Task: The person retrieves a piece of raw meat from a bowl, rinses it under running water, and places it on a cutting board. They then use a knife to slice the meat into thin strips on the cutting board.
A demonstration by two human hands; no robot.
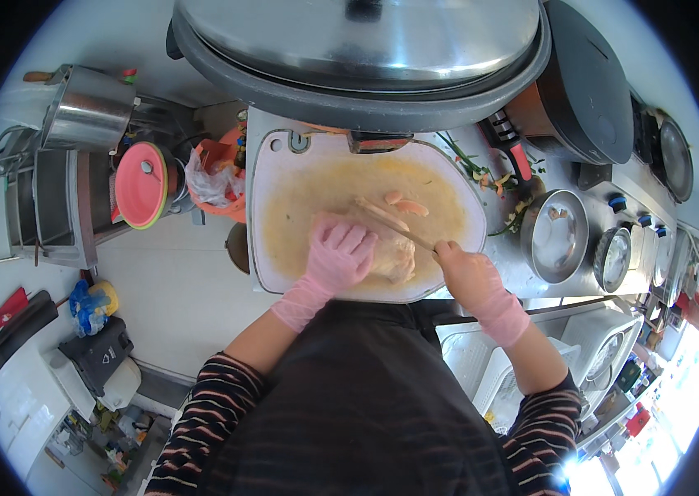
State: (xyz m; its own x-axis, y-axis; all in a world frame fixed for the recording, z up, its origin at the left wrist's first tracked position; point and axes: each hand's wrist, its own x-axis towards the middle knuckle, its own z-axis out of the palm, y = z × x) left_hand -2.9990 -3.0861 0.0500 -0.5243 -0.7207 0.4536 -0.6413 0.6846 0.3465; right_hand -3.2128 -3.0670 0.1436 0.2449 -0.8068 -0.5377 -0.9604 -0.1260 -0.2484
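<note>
A piece of pale raw meat, possibly poultry (396,266), lies near the front of a white cutting board (473,217) with a yellowed middle. My left hand (340,251), in a thin pink glove, rests on the meat's left part with its fingers curled down and covers some of it. My right hand (467,279), with pink glove material around the wrist, grips a knife (408,234) by the handle. The blade points to the far left and lies at the far side of the meat, close to my left fingers. Just beyond the blade are a few cut slices (410,206).
A large lidded cooker (362,99) overhangs the board's far edge. To the right are a red-and-black knife sharpener (514,155), green scraps (476,173) and a metal bowl (554,235). An orange bin with a plastic bag (219,180) stands at left, beside a pink basin (141,186).
</note>
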